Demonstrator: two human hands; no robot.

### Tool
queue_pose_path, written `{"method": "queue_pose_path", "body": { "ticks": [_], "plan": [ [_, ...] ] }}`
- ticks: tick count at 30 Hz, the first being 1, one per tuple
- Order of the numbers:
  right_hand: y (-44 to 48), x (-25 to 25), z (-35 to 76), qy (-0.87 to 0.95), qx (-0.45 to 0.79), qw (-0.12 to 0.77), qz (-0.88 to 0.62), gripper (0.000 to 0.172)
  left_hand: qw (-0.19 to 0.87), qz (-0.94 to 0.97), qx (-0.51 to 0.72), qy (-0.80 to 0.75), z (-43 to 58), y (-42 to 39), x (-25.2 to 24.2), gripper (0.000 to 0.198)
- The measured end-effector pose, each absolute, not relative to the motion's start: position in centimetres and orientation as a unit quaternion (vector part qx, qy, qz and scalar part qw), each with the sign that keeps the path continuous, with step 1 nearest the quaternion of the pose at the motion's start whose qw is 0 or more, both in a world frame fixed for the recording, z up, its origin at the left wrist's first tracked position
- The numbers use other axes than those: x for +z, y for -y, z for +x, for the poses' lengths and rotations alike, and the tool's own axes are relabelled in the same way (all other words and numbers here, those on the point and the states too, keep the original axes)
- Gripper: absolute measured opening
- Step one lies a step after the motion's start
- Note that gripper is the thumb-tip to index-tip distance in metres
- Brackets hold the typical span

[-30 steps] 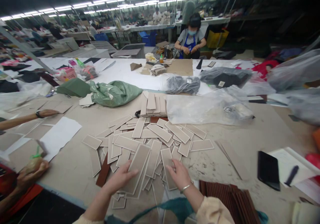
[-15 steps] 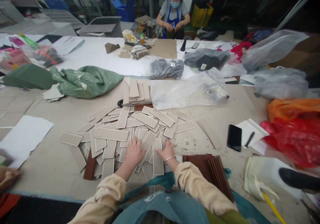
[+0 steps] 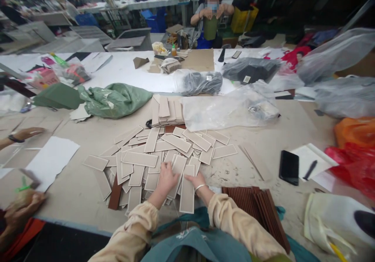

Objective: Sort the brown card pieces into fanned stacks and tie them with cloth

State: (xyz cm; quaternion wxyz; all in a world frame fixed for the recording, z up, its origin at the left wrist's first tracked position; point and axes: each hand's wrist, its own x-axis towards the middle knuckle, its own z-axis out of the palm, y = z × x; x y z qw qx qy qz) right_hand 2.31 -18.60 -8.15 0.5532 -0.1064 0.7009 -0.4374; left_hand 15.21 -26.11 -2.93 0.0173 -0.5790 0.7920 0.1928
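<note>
Several beige rectangular pieces [image 3: 140, 159] lie scattered in a loose heap on the worktable [image 3: 79, 191]. My left hand [image 3: 166, 177] rests flat on pieces near the front of the heap, fingers stretched forward. My right hand [image 3: 197, 180] lies beside it, fingers on a long beige piece [image 3: 187, 193] that points toward me. A neat stack of beige pieces [image 3: 166, 111] sits behind the heap. A row of dark brown pieces [image 3: 258, 211] stands on edge at my right.
A black phone [image 3: 288, 167] and paper with a pen [image 3: 310, 164] lie at right. A green bag [image 3: 115, 100], clear plastic bags [image 3: 231, 109] and orange and red bags [image 3: 354, 152] ring the heap. A co-worker's hands [image 3: 25, 133] are at left; another person [image 3: 212, 16] sits across.
The view swung and dipped, then steadied. My hands drew closer together near the front of the heap, and the long piece under my right hand slid toward me.
</note>
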Motion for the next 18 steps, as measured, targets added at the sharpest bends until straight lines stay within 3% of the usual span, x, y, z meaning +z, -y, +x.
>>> {"method": "queue_pose_path", "body": {
  "ticks": [5, 12, 18],
  "plan": [
    [17.7, -7.9, 1.9, -0.654, -0.462, 0.595, -0.067, 0.035, -0.003, -0.588, 0.163, -0.792, 16.5, 26.1, -3.3, 0.062],
    [12.7, -6.2, 0.9, -0.566, -0.455, 0.685, -0.064, 0.054, -0.020, -0.589, 0.167, -0.791, 17.1, 27.1, -3.3, 0.059],
    [15.4, -6.8, 2.7, -0.599, -0.470, 0.635, -0.130, 0.058, -0.073, -0.597, 0.239, -0.762, 16.7, 26.1, -4.5, 0.051]
  ]
}}
